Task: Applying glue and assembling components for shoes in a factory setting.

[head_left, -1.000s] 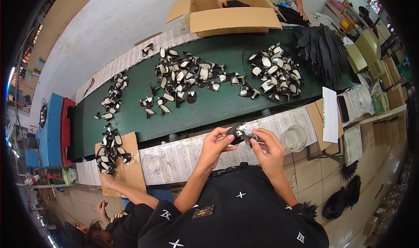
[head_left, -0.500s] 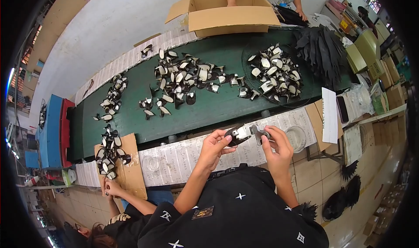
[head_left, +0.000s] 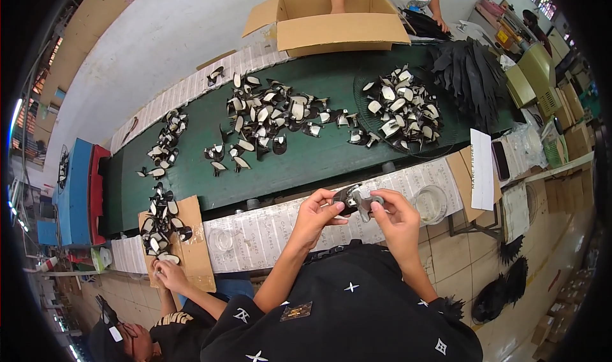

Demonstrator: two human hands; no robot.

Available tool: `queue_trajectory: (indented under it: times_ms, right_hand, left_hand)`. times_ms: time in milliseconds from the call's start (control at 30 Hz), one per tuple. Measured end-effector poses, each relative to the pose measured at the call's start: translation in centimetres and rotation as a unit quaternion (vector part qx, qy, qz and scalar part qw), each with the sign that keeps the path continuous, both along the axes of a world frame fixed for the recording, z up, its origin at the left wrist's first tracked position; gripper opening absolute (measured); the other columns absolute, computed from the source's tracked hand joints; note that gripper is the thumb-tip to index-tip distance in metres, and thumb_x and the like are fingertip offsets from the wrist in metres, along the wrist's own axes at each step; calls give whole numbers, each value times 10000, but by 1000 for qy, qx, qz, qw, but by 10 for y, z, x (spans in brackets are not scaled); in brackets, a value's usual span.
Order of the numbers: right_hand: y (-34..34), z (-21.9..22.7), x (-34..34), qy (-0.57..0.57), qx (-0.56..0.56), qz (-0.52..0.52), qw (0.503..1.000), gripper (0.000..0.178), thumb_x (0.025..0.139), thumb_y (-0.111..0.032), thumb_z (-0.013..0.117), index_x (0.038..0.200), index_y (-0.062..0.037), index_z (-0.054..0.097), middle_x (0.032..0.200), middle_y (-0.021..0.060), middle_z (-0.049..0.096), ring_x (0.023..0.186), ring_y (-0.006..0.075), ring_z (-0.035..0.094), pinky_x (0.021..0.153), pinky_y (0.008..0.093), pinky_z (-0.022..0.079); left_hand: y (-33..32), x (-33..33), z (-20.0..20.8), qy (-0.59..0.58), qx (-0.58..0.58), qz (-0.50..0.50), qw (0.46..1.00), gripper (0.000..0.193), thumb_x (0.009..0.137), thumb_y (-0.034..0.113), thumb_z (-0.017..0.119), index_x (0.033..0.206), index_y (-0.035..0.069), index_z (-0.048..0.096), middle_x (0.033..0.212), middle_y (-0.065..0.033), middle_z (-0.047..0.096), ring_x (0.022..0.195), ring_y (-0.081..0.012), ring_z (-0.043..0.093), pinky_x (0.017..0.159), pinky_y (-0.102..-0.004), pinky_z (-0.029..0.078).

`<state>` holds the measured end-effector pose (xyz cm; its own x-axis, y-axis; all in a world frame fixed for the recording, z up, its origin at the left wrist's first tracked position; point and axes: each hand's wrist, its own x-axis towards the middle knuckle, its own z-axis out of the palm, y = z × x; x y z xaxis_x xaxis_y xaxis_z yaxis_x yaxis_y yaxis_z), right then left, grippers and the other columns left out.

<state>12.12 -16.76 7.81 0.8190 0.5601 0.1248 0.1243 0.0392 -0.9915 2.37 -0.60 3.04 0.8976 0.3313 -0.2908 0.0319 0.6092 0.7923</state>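
Above the front ledge, my left hand [head_left: 316, 214] is closed on a black-and-white heel-shaped piece [head_left: 344, 196], likely a shoe heel with a black covering. Thumb and fingers of my right hand [head_left: 398, 218] pinch a small grey tool [head_left: 366, 209] with a dark rounded end; its exact kind is unclear. The tool's left end meets the piece or overlaps it. Many similar pieces lie in a heap [head_left: 264, 113] on the green belt and in a round clear tray [head_left: 440, 146] farther right.
A second worker's hand [head_left: 169, 274] is at pieces on a cardboard sheet [head_left: 197, 247] to my left. Another person stands behind the open carton [head_left: 344, 34]. Black material strips [head_left: 468, 75] lie at right. Glass dishes [head_left: 430, 204] sit on the front ledge.
My right hand has moved left, bringing the grey tool from beside the piece up against or over it. At left, the co-worker's hand has shifted toward the pieces and their head has turned.
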Motion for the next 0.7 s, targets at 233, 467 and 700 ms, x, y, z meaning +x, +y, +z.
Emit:
queue_trajectory:
  times_ms: [233, 467, 700]
  right_hand:
    - [-9, -1, 15, 221, 95, -5, 971, 208, 942, -107, 540, 1096, 24, 589, 1062, 111, 637, 898, 148, 635, 740, 269, 547]
    - [-23, -38, 40, 337, 242, -60, 908, 226, 970, -147, 513, 1123, 12, 565, 1053, 98, 633, 866, 139, 641, 728, 279, 561]
    - [-33, -5, 22, -40, 72, -96, 992, 219, 914, -91, 573, 1101, 23, 584, 1113, 134, 616, 941, 171, 616, 723, 280, 538]
  left_hand:
    - [0, 0, -4, 4, 15, 1, 1000, 218, 882, 78, 648, 1071, 25, 552, 987, -83, 645, 860, -159, 661, 707, -301, 604]
    - [2, 6, 0, -33, -47, -19, 998, 234, 891, 59, 629, 1106, 17, 547, 1028, -85, 641, 886, -175, 660, 719, -310, 602]
    - [0, 29, 8, -44, 28, -25, 998, 271, 870, 23, 647, 1120, 3, 542, 1028, -85, 637, 905, -158, 641, 711, -304, 597]
